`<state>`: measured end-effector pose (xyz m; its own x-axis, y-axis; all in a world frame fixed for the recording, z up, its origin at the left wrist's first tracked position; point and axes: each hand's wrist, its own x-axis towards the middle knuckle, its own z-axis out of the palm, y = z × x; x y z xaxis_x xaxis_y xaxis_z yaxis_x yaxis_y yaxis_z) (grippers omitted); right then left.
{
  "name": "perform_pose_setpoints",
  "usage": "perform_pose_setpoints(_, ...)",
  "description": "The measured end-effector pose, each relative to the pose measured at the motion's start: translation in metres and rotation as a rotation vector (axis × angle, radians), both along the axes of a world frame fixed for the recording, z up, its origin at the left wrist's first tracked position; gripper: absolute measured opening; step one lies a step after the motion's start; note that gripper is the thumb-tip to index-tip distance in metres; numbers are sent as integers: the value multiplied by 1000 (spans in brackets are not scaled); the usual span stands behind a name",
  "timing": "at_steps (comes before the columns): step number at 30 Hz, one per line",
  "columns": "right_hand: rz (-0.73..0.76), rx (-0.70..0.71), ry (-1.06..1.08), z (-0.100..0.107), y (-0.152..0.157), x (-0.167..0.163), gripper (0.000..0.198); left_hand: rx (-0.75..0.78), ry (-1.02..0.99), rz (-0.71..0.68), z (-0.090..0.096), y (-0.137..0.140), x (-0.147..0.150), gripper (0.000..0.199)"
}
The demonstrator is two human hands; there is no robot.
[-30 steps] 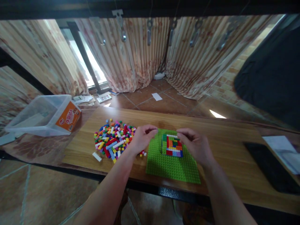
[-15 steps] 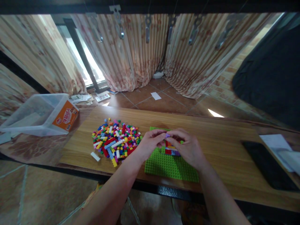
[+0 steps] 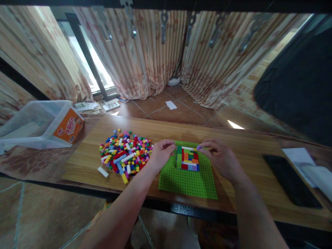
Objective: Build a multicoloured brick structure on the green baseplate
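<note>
Above the desk (image 3: 247,157), the right hand (image 3: 223,159) pinches a purple brick (image 3: 199,147) (likely light, stiff; hold its sides), the left hand (image 3: 158,154) unclear in grip.

Dim, glaring window (image 3: 100,71), bright floor patch (image 3: 235,125), stretched edges

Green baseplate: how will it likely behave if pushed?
Probably slides rather than tips: the green baseplate lies flat and broad on the wooden tabletop. Likely light, looking thin for its spread. The brick build on top should ride along.
</note>
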<state>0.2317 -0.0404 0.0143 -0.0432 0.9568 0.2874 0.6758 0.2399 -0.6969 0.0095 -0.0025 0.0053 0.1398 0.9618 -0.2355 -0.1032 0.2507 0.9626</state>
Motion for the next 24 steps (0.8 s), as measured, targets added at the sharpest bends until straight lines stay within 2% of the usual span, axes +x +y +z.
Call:
perform_pose_setpoints(6,51,-31,-92,-12,3,-6,18,17,132,-53,-5,-2,3,12)
perform_pose_setpoints(14,18,-54,-75,-19,9,-11,13,64,206,-94,-5,-1,1,14)
perform_pose_setpoints(24,-17,-77,17,-20,9,-8,20,90,181,-100,-11,2,2,13)
